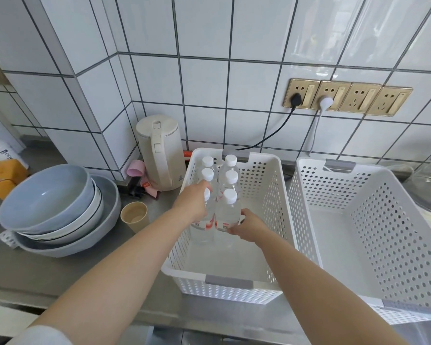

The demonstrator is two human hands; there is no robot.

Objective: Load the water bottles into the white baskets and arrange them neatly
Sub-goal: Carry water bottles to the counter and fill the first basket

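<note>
Six capped water bottles (228,195) upright in left white basket (279,195), left hand (193,199) and right hand (246,226) fingers curled round the nearest two, right white basket (309,195) beside.

**Both arms reaching forward, hands closed on a hold**

Your two bare forearms stretch away from you and converge toward the middle. Your left hand (194,198) sits farther out and higher, back of the hand up, fingers curled down around what it grips. Your right hand (247,225) is nearer and lower, just to the right, thumb on top and fingers wrapped underneath. A pale sleeve edge shows at your left elbow.
</note>
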